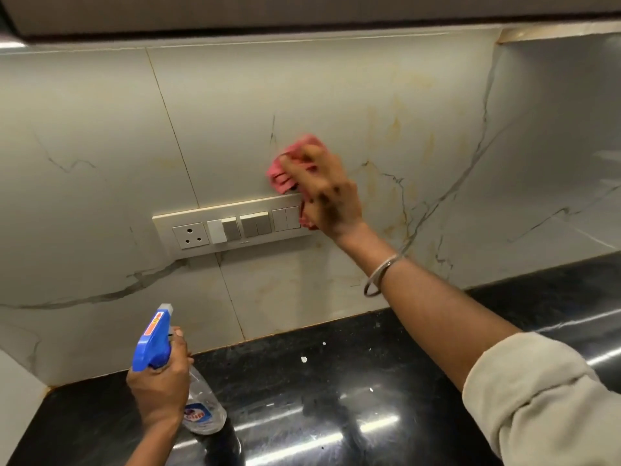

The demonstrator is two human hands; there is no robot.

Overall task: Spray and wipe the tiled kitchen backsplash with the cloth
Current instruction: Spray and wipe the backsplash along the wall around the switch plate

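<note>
The backsplash (369, 95) is pale marble-look tile with grey veins and yellowish stains. My right hand (326, 193) presses a bunched pink cloth (285, 169) against it, just above the right end of the switch panel; the hand is blurred and covers much of the cloth. Low at the left, my left hand (158, 388) grips the neck of a clear spray bottle (201, 408) with a blue trigger head (153, 341). The bottle is held over the counter, nozzle pointing up toward the wall.
A cream switch panel (228, 227) with a socket and several switches is set into the wall. A glossy black counter (336, 398) with white specks runs below. An upper cabinet's underside (302, 15) overhangs the wall. The side wall (554, 146) meets the backsplash at right.
</note>
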